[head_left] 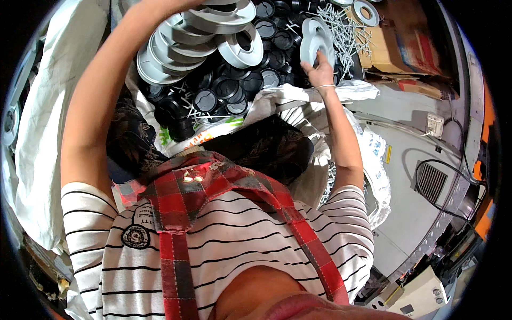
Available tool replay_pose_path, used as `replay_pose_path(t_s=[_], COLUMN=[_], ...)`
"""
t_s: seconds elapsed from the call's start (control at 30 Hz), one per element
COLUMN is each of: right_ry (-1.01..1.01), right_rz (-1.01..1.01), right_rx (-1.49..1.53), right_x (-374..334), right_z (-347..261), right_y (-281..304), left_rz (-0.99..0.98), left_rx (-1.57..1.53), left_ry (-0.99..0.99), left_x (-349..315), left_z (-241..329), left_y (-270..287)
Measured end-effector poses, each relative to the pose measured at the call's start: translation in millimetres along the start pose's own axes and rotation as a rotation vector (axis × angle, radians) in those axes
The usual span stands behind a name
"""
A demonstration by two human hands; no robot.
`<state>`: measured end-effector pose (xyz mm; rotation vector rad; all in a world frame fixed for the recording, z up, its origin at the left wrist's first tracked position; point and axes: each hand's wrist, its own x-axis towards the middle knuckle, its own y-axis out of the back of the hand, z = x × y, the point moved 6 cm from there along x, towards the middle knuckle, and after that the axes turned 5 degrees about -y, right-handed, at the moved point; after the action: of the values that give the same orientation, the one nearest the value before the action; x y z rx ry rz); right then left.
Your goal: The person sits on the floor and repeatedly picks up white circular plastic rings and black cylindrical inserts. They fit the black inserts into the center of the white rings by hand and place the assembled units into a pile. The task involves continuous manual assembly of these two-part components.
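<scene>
Twelve o'clock is the top edge, reckoned from mid-view. At one o'clock we find our right hand [321, 73], a thin pale band about the wrist; its grip is closed on the near rim of a pale grey, flat, round plastic-looking ring [310, 49], fingertips reaching into the hole. A second such ring [314, 24] overlaps it on its twelve o'clock side. Our bare left forearm [120, 48] climbs toward eleven and passes out at the top; we cannot tell the state of that left hand's grip. Just beside that forearm, at eleven, we note a leaning stack of larger pale grey rings [173, 56]. Between the stack and our right hand lies a heap of round black plastic-looking caps [205, 100]. Beyond the right hand, toward one, thin whitish sticks [345, 45] lie tangled, bordering brown cardboard [397, 56]. A white sack [48, 133] hangs at nine; a grey metal cabinet [397, 176] stands at three. Below us, toward eight, a red-and-black checked apron [173, 208].
</scene>
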<state>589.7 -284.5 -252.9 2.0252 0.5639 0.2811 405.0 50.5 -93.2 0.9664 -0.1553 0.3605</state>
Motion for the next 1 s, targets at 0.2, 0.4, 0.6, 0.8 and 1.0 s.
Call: replay_pose_path(t_s=[0.2,0.4,0.6,0.8,1.0], right_ry=[0.784,0.012,-0.182,0.036,0.423], right_rz=[-0.146,-0.034,-0.180,-0.233,-0.116], right_rx=[0.099,0.372,-0.577,-0.415,0.339], right_x=[-65,37,56,36,-45], right_z=[-176,-56,83,-8,-161], right_y=[61,21,-101,-48,46], left_rz=[-0.196,0.065,0.003,0.015,-0.012], left_rx=[-1.318,-1.562,-1.578,-1.613,-1.669], left_ry=[0.452,0.615,0.627,0.649,0.487], left_x=[-51,-75,-76,-82,-82], left_z=[59,20,29,31,46], left_y=[-92,-103,-108,-106,-112])
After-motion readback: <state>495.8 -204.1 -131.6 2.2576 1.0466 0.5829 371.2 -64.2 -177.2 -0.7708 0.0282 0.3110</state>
